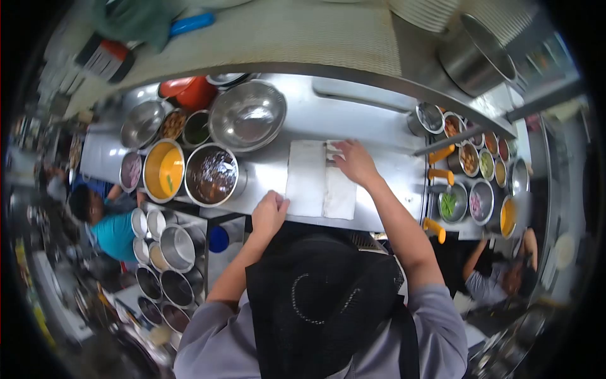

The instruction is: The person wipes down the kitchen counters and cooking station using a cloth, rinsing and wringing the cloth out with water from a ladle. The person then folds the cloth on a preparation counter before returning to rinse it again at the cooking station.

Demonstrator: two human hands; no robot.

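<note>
A white folded cloth (307, 180) lies flat on the steel counter (391, 164) in front of me, with a fold line running down its right part. My right hand (356, 163) is over the upper right of this cloth, fingers stretched out and touching it near the top edge. Beside the lower left edge of the cloth, my left hand (270, 213) rests at the counter's front edge with curled fingers. Whatever it may hold is hidden. Left of the cloth stand a pot of dark sauce (213, 175) and a large steel bowl (247, 115).
A pot of orange liquid (164, 170) and a red container (189, 91) stand on the left. Several ingredient tubs (481, 201) and yellow handles (435, 230) are at right. A shelf edge (284, 67) crosses above. People work at left (113, 230) and right (495, 278).
</note>
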